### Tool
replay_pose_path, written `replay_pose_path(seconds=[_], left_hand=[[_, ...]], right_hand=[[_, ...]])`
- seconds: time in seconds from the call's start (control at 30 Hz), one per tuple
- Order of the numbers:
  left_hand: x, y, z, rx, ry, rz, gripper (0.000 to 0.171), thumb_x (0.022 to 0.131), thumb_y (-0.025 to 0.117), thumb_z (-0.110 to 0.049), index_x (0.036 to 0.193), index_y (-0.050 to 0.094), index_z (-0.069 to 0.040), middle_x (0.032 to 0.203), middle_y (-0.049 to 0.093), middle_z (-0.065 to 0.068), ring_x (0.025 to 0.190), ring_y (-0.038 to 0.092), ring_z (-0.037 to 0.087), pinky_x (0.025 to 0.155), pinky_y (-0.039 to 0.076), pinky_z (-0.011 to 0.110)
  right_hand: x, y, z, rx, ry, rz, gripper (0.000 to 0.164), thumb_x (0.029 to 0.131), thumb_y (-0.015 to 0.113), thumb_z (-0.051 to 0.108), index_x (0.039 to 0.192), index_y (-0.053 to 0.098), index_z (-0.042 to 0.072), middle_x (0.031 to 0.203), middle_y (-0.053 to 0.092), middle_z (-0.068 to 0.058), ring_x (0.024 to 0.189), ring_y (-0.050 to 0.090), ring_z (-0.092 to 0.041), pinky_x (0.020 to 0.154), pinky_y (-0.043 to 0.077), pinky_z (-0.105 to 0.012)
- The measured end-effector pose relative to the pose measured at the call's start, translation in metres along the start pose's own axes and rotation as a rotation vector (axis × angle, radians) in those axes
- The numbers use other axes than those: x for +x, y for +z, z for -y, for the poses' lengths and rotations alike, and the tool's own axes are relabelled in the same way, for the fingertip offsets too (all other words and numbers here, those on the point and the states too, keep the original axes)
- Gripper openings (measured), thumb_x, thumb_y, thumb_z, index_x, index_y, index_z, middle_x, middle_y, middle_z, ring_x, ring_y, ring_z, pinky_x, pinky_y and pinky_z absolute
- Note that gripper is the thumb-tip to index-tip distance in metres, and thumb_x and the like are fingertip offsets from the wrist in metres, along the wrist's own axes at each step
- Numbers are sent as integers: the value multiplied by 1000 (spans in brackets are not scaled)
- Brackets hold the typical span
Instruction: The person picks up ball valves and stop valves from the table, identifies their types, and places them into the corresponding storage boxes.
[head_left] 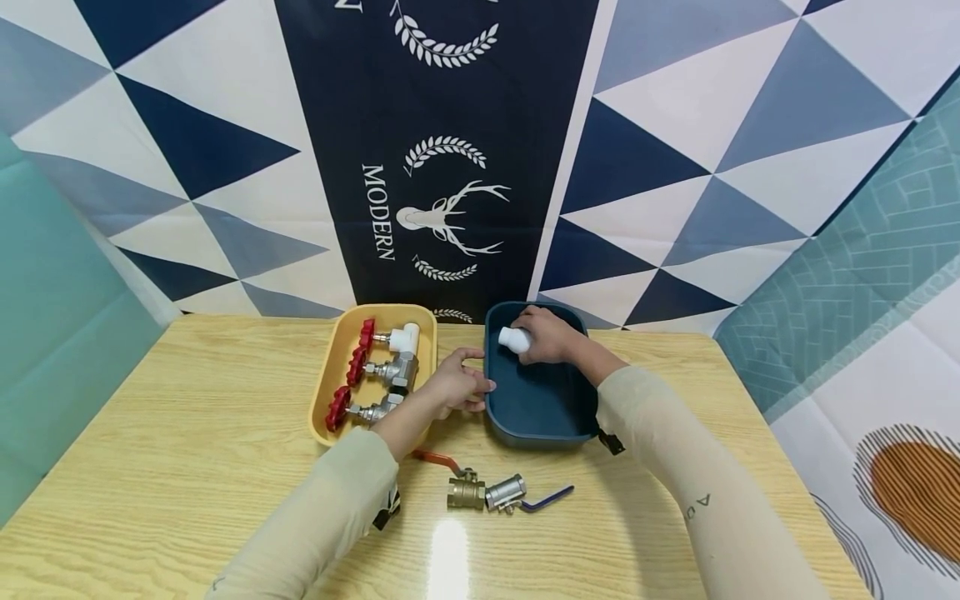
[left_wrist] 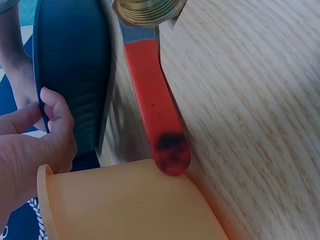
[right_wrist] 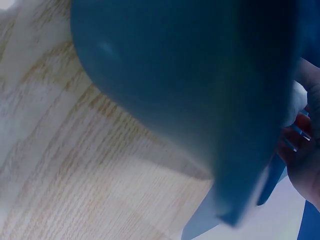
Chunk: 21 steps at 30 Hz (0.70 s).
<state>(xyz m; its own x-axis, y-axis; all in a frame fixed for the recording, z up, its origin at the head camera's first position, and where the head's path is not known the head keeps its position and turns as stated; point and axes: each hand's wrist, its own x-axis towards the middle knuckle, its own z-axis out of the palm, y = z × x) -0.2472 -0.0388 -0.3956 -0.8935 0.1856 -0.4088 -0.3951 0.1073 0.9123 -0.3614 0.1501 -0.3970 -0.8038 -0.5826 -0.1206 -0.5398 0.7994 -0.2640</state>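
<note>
My right hand (head_left: 551,335) grips a white plastic pipe fitting (head_left: 515,339) at the far end of the dark blue bin (head_left: 536,438), inside its rim in the head view. In the right wrist view the bin's wall (right_wrist: 165,85) covers much of the frame, and the fingers of the right hand (right_wrist: 305,150) show at the right edge around the white piece. My left hand (head_left: 459,383) pinches the bin's near-left rim, thumb and fingers on either side of the wall (left_wrist: 75,65) in the left wrist view.
Left of the bin stands a yellow bin (head_left: 322,392) holding several valves with red handwheels (head_left: 339,408). In front lie a brass ball valve (head_left: 466,493) with an orange-red lever and a silver ball valve (head_left: 507,492) with a blue lever, on the wooden table (head_left: 187,467). A patterned cloth hangs behind.
</note>
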Motion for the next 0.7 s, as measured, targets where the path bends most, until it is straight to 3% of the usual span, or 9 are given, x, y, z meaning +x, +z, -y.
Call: replay_pose_path(seconds=[0.33, 0.47, 0.7], left_hand=[[0, 1, 1, -3, 6, 2, 59, 87, 61, 0, 139, 35, -11, 101, 55, 11, 71, 54, 16, 58, 52, 24], [1, 1, 2, -2, 9, -1, 59, 87, 61, 1, 138, 35, -11, 99, 55, 10, 73, 55, 15, 57, 52, 24], [1, 1, 0, 2, 0, -3, 59, 87, 60, 0, 139, 35, -12, 100, 56, 10, 72, 56, 16, 56, 52, 24]], right_hand=[[-3, -3, 0, 77, -17, 7, 50, 73, 72, 19, 119, 61, 3, 124, 50, -19, 106, 49, -31, 85, 46, -42], [0, -1, -2, 108, 14, 46, 52, 74, 72, 19, 122, 59, 3, 126, 50, -18, 107, 49, -31, 88, 45, -43], [2, 0, -1, 87, 28, 86, 53, 76, 71, 20, 125, 57, 4, 127, 49, -16, 107, 49, -29, 88, 45, -42]])
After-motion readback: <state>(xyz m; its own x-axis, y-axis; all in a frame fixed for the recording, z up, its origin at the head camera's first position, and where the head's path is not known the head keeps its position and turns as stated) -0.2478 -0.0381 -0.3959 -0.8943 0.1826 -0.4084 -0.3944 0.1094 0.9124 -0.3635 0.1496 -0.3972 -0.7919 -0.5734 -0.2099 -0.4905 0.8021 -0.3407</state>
